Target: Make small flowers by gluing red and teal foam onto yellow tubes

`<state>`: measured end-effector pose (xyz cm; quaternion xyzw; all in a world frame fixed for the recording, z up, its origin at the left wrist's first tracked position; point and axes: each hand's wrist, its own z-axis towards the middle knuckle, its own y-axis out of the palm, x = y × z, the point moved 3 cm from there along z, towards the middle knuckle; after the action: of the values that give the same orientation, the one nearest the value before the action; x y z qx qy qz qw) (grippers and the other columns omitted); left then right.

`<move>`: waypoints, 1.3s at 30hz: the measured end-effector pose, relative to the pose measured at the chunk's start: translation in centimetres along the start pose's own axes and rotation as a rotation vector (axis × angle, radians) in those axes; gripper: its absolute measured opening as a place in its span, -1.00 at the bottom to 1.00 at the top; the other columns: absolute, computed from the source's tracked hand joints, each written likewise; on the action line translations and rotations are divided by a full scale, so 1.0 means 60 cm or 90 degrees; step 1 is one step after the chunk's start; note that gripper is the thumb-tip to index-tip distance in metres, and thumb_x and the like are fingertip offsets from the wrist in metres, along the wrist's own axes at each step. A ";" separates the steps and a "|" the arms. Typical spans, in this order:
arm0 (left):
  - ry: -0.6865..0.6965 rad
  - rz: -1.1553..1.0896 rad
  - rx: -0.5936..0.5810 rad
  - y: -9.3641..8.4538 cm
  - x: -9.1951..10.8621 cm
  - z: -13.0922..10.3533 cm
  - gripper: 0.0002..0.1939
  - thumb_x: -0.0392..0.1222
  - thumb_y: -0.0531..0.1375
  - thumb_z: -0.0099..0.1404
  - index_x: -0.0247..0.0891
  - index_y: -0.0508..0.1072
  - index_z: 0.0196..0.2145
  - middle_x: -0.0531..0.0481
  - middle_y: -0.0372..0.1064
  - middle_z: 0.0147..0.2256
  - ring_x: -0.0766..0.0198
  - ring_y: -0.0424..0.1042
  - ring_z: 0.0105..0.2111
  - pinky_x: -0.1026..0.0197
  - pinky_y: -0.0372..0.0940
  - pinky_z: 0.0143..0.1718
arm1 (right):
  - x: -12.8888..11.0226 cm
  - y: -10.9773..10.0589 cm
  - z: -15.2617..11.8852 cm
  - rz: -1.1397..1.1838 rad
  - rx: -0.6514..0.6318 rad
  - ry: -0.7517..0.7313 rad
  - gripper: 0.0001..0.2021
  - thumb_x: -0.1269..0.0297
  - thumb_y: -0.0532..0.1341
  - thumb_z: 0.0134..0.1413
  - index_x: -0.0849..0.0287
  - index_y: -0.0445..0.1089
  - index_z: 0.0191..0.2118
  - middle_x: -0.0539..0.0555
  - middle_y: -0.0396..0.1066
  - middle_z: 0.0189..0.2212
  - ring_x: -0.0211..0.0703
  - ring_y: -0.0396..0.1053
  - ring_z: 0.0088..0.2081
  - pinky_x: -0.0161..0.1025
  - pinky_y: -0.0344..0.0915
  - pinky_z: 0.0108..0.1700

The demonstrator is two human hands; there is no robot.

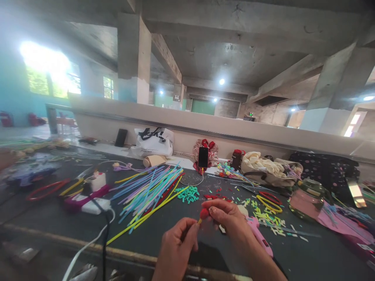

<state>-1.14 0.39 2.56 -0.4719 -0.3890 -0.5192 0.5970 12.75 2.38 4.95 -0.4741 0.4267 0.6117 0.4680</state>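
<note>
Over the near part of the dark table, my left hand (pixel 181 238) pinches a short yellow stem, which looks like a pipe cleaner. At its top is a small round red fuzzy piece (pixel 204 213). The fingers of my right hand (pixel 224 216) are closed on that red piece from the right. A pink glue gun (pixel 260 236) lies partly hidden behind my right forearm. Beyond my hands are a heap of short green pieces (pixel 188 194) and some short red ones (pixel 215 197). Short yellow-green pieces (pixel 265 216) are scattered to the right.
Long coloured pipe cleaners (pixel 155 191) spread left of centre. A white power strip (pixel 93 205) with cables sits further left. At the back stand a phone (pixel 203 157) and a white bag (pixel 154 142). Yellow-handled scissors (pixel 269 203) and a large jar (pixel 306 198) are on the right.
</note>
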 end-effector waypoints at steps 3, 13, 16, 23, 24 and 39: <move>0.013 0.026 0.020 -0.001 0.000 -0.003 -0.80 -0.10 0.10 0.08 -0.22 0.39 -0.59 0.16 0.15 -0.76 0.35 0.15 -0.67 0.35 0.02 -0.58 | 0.003 0.004 0.003 0.001 0.000 -0.009 -0.78 0.20 0.24 -0.16 0.22 0.46 -0.36 0.05 0.45 -0.55 -0.31 0.29 -0.54 -0.43 0.11 -0.56; 0.027 0.041 0.028 0.000 -0.004 -0.005 -0.82 -0.09 0.10 0.08 -0.20 0.40 -0.56 0.15 0.16 -0.75 0.35 0.15 -0.68 0.36 0.04 -0.60 | 0.011 0.006 0.006 -0.012 0.028 -0.001 -0.80 0.18 0.28 -0.22 0.22 0.48 -0.45 0.01 0.41 -0.62 -0.33 0.26 -0.59 -0.44 0.03 -0.62; 0.029 0.046 0.026 0.000 -0.008 -0.005 -0.81 -0.09 0.09 0.09 -0.21 0.39 -0.55 0.14 0.17 -0.75 0.34 0.17 -0.67 0.36 0.05 -0.59 | 0.014 0.008 0.007 0.010 0.033 0.000 -0.80 0.19 0.30 -0.26 0.22 0.48 -0.47 0.00 0.40 -0.64 -0.34 0.24 -0.60 -0.44 0.02 -0.62; 0.030 0.024 0.025 0.002 -0.011 -0.008 -0.82 -0.10 0.07 0.11 -0.22 0.40 -0.51 0.15 0.16 -0.74 0.35 0.17 -0.66 0.36 0.06 -0.57 | 0.022 0.016 0.007 0.060 0.026 -0.003 -0.85 0.25 0.30 -0.23 0.22 0.48 -0.48 -0.03 0.37 -0.65 -0.40 0.19 -0.63 -0.45 0.03 -0.59; 0.029 0.019 0.026 0.002 -0.011 -0.008 -0.82 -0.11 0.08 0.11 -0.22 0.40 -0.52 0.15 0.16 -0.74 0.35 0.17 -0.66 0.36 0.06 -0.57 | 0.022 0.016 0.007 0.064 0.025 -0.004 -0.85 0.25 0.30 -0.23 0.22 0.48 -0.47 -0.03 0.36 -0.65 -0.40 0.19 -0.62 -0.45 0.04 -0.59; -0.206 -0.613 -0.004 -0.015 -0.015 0.013 -0.80 -0.18 0.31 -0.15 -0.31 0.49 -0.50 0.04 0.39 -0.61 0.39 0.31 -0.61 0.37 0.16 -0.54 | 0.086 0.043 0.001 0.096 0.071 0.006 -0.73 0.09 0.27 -0.22 0.23 0.42 -0.46 -0.06 0.28 -0.69 -0.45 0.09 -0.71 -0.50 -0.05 -0.67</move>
<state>-2.16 1.35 2.03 -0.3153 -0.6481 -0.6572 0.2205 9.64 2.80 0.09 -0.4167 0.4967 0.6183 0.4443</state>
